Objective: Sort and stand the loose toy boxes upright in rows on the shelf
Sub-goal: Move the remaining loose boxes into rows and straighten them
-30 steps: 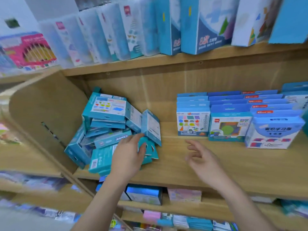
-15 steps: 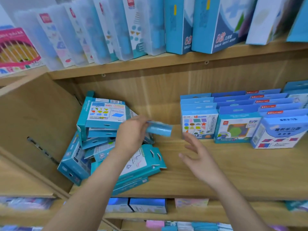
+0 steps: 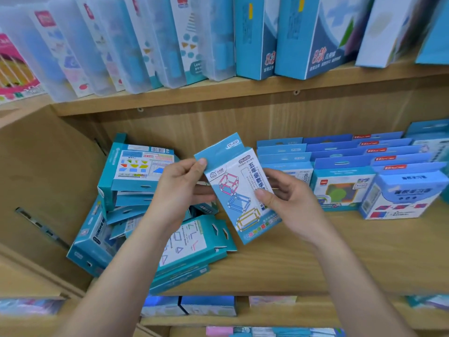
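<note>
while both hands meet near the middle of the view, they hold one toy box (image 3: 239, 190) up off the wooden shelf (image 3: 315, 259). the left hand (image 3: 179, 190) pinches the box's teal hang tab at its 10 o'clock corner, thumb on the front and fingers curled behind. the right hand (image 3: 291, 205) grips the box's 3 o'clock edge, thumb pressed on the printed face. the box is tilted, its top leaning toward 11 o'clock. its white front shows three frame shapes in pink, blue and yellow beside a column of chinese characters.

at 9 o'clock of the held box lies the loose pile (image 3: 136, 190) of teal boxes, heaped against the shelf's side wall, some flat, some on edge, several slanting. its nearest boxes lie flat at 7 o'clock, reaching the shelf's front edge beneath the left forearm.

at 3 o'clock stand the tidy rows (image 3: 352, 171) of blue boxes, upright, fronts facing out, packed one behind another toward the rear wall.

at 12 o'clock, on the shelf above, taller boxes (image 3: 243, 37), blue and clear, stand leaning. at 6 o'clock, on the shelf below, a few lower boxes (image 3: 206, 305) show, blurred.
</note>
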`<action>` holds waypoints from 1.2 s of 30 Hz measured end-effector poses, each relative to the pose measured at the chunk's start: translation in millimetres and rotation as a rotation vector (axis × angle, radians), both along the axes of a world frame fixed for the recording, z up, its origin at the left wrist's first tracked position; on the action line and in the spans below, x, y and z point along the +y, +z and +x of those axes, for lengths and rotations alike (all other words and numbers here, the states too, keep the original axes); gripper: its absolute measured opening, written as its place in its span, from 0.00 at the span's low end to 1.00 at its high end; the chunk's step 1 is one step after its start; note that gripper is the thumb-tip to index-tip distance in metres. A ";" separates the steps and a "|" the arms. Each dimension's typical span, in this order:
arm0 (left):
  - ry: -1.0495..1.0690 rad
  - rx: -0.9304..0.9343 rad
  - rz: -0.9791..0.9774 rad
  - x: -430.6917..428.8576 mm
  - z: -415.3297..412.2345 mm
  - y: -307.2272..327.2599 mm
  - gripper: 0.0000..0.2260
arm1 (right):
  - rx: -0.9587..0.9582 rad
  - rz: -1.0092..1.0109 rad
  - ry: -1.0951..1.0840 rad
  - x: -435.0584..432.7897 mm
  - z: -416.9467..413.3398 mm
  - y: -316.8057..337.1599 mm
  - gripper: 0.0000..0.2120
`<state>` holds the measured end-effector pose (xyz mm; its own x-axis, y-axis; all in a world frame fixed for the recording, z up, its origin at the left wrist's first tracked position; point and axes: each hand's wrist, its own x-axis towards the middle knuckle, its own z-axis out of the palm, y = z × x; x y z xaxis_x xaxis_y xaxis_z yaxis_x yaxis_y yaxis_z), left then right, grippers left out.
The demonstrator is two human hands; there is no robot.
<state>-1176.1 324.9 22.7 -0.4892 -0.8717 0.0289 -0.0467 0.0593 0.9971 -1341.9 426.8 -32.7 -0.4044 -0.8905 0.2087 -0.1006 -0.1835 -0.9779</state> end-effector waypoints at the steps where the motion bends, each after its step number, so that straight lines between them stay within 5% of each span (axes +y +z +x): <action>1: 0.000 -0.010 -0.003 0.9 -1.2 -1.4 0.12 | -0.006 0.004 -0.002 1.1 -1.2 -1.4 0.17; 12: -0.193 -0.075 -0.235 44.3 -21.6 -63.7 0.15 | 0.116 0.185 -0.017 49.1 -19.7 -40.7 0.25; 17: -0.281 -0.225 -0.352 69.4 -41.1 -97.2 0.16 | 0.608 0.339 -0.253 79.3 -16.4 -32.6 0.45; 22: -0.334 -0.216 -0.445 83.8 -60.4 -106.5 0.20 | 1.061 0.300 -0.339 97.9 -19.5 -24.2 0.40; 32: -0.493 -0.040 -0.438 150.3 -151.3 -80.2 0.23 | 0.877 0.361 -0.417 187.4 -113.2 17.3 0.36; 36: -0.451 -0.173 -0.776 156.0 -210.2 -54.4 0.29 | 0.840 0.384 -0.453 228.1 -176.4 46.8 0.32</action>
<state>-1386.2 481.0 -31.8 -0.8305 -0.3636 0.4219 -0.0014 0.7588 0.6513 -1518.3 654.9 14.1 -0.5739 -0.7570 0.3122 -0.7611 0.3524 -0.5445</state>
